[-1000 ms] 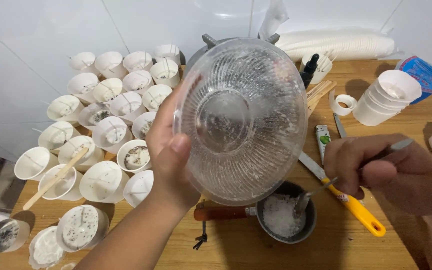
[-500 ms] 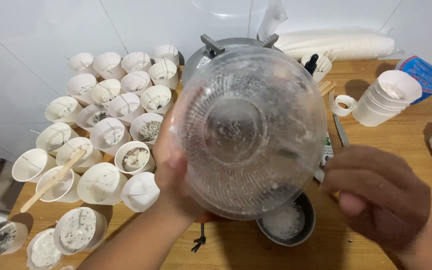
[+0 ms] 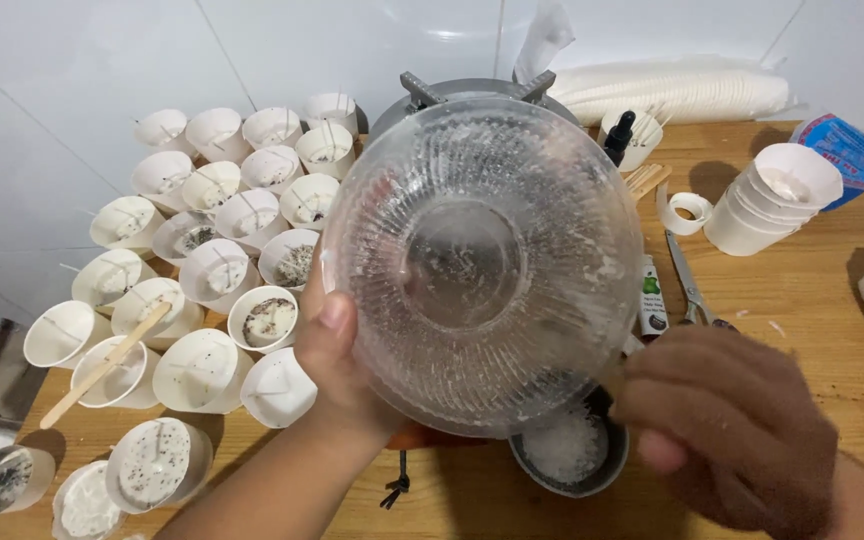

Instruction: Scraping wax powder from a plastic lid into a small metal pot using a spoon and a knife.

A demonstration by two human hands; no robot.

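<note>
Nearest to me, my right hand (image 3: 727, 430) is curled closed, knuckles up, at the lower edge of the glass bowl (image 3: 482, 265); whatever it pinches is hidden under the fingers and behind the rim, so I cannot tell what it holds, only that it works right where the bowl's mouth tips down. Just under that edge sits a small dark pan (image 3: 570, 455) on the wooden table (image 3: 812, 300), with white flaky stuff lying in it, which looks like why I hold the bowl tilted above it. My left hand (image 3: 337, 365) grips the bowl by its left rim, thumb pressed on the ribbed outside, fingers wrapped behind, so the base faces me and the smeared inside faces away and down. To my left, a crowd of white paper cups (image 3: 202, 275) stands packed together, several with thin wicks upright and some with speckled filling; a wooden stick (image 3: 102, 365) lies across two of them. Beyond the bowl, a grey metal pot (image 3: 432, 95) peeks out. To the right lie scissors (image 3: 690, 285), a tape roll (image 3: 690, 212) and a stack of white cups (image 3: 777, 195).
</note>
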